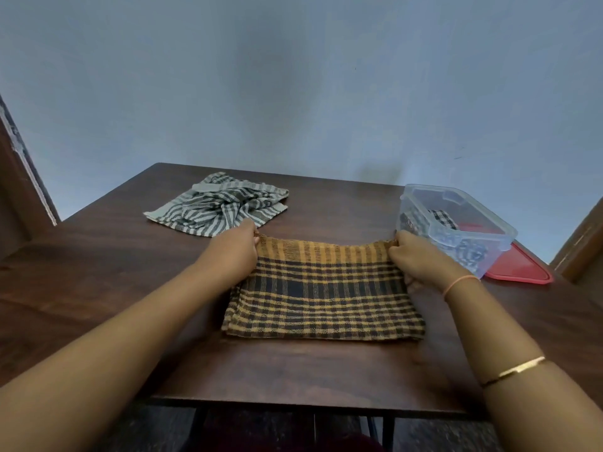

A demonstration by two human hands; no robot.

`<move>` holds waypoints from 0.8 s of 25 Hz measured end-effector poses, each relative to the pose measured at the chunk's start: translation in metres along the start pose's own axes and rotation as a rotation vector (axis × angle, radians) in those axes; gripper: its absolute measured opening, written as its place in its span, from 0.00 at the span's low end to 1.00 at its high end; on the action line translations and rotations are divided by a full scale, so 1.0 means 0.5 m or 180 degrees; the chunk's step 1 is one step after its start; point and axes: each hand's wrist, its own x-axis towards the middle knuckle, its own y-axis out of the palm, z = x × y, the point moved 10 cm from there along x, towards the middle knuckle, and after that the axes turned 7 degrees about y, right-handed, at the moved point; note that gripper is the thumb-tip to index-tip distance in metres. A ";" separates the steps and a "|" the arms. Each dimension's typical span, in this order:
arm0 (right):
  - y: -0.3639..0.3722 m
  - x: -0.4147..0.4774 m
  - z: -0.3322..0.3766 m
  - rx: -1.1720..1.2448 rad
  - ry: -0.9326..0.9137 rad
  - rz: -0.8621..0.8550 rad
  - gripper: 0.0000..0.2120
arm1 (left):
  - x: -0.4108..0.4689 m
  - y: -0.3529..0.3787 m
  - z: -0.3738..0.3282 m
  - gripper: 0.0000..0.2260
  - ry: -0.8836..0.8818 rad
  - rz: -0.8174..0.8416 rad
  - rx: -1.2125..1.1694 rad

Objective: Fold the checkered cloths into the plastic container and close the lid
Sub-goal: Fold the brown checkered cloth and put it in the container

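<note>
Dim, soft, bluish light; wide-angle bending at edges; slightly blurred.

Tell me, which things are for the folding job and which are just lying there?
For the job: orange-and-black cloth, held by the left hand and right hand; grey striped cloth; plastic container with a dark checkered cloth inside; red lid.
Just there: table; gold bangle; pink wrist thread.

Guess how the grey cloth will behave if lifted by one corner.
Probably floppy: the grey cloth lies rumpled with soft folds, so it should drape and unfold rather than hold shape. Likely light, being thin woven fabric lying flat on the table. Pushed, it would probably bunch, not slide.
</note>
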 end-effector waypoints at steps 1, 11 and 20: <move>-0.002 0.006 0.006 -0.0097 -0.0013 -0.0034 0.06 | 0.005 0.001 -0.001 0.04 0.0007 0.0026 0.0084; 0.003 0.043 0.015 -0.0790 -0.0048 -0.0751 0.16 | 0.027 -0.006 -0.002 0.16 -0.0181 -0.0016 0.0676; 0.070 -0.110 0.031 -0.1391 -0.0213 -0.0136 0.23 | -0.107 0.103 -0.139 0.21 0.0859 0.1301 0.0784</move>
